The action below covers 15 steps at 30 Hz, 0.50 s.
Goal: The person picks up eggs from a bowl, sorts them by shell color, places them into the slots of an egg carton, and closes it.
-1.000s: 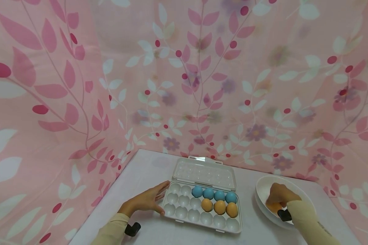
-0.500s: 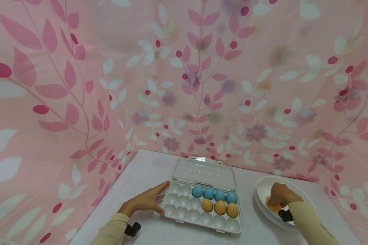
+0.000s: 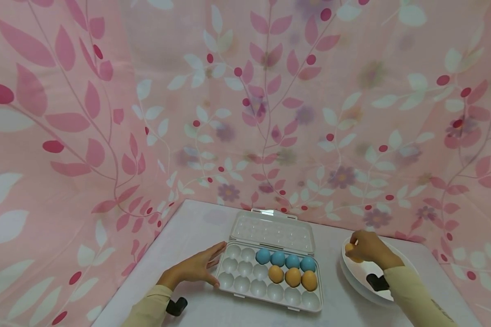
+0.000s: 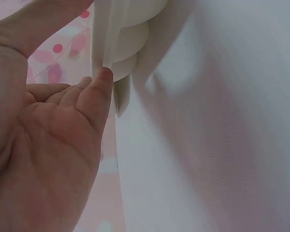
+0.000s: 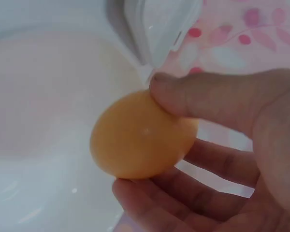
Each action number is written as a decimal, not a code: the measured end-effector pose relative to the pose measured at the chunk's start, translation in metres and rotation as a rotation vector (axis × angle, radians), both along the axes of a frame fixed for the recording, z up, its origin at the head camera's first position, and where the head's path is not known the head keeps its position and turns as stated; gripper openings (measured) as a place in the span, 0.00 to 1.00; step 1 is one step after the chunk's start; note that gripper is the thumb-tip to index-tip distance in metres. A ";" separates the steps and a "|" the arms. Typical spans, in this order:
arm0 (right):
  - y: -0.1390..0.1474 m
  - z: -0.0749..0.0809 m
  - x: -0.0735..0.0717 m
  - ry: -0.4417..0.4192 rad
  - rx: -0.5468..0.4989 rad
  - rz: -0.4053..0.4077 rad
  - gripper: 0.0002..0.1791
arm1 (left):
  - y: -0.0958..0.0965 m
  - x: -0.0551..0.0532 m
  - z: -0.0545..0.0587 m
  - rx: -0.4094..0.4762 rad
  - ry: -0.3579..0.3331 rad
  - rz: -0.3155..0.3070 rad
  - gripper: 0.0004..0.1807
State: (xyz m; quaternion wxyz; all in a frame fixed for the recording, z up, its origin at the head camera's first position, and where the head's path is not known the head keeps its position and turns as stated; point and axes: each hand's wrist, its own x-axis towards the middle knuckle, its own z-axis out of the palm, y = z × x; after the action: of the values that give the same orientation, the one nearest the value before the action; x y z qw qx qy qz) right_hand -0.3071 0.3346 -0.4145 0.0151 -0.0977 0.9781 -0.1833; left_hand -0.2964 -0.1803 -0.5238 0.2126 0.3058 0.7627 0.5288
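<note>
My right hand [image 3: 370,247] pinches an orange-yellow egg [image 5: 140,137] between the thumb above and the fingertips below, at the far left rim of a white bowl [image 3: 362,288]. My left hand [image 3: 194,268] is spread along the left end of a white egg box [image 3: 266,302], thumb near the front corner and fingers at the back corner. In the left wrist view, a fingertip [image 4: 104,77] touches the box's edge. Several blue eggs [image 3: 278,258] fill the right part of the back row. Three orange eggs [image 3: 293,276] sit at the right of the middle row.
Behind the box its clear lid [image 3: 273,231] lies folded back. A white cloth [image 3: 204,218] covers the table. Pink leaf-patterned fabric [image 3: 245,113] hangs at the back and sides, close to the table's edges.
My right hand has risen from inside the bowl and moved back and slightly left, with the orange egg in its fingers. The left hand and the egg box have stayed put.
</note>
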 end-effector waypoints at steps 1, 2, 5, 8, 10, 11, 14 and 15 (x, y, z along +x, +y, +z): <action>-0.005 0.003 0.002 0.012 -0.013 0.000 0.12 | 0.000 0.000 0.000 0.000 0.001 0.000 0.66; -0.009 0.006 0.003 0.031 -0.028 0.009 0.12 | 0.000 0.000 0.000 0.000 0.002 -0.001 0.66; -0.022 0.010 0.005 0.096 -0.065 0.037 0.11 | -0.001 -0.001 0.000 0.000 0.004 -0.001 0.66; -0.037 0.011 0.006 0.163 -0.088 0.077 0.12 | -0.001 -0.001 0.000 0.000 -0.001 -0.002 0.66; -0.048 0.012 0.007 0.186 -0.097 0.094 0.12 | 0.000 -0.001 -0.001 0.004 -0.002 -0.005 0.66; -0.053 0.013 0.008 0.194 -0.104 0.104 0.12 | 0.000 -0.002 -0.001 0.006 -0.001 -0.006 0.67; -0.070 0.017 0.011 0.200 -0.134 0.122 0.11 | 0.001 -0.002 -0.002 0.007 0.006 -0.006 0.67; -0.075 0.018 0.012 0.198 -0.146 0.127 0.11 | 0.001 -0.002 -0.002 0.007 0.008 -0.007 0.67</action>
State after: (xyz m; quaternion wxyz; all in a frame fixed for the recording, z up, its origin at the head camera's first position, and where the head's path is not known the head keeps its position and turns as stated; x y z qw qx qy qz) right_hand -0.2953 0.2598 -0.3969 -0.0768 -0.1780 0.9507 -0.2422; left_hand -0.2983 -0.1791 -0.5256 0.2103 0.3112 0.7606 0.5296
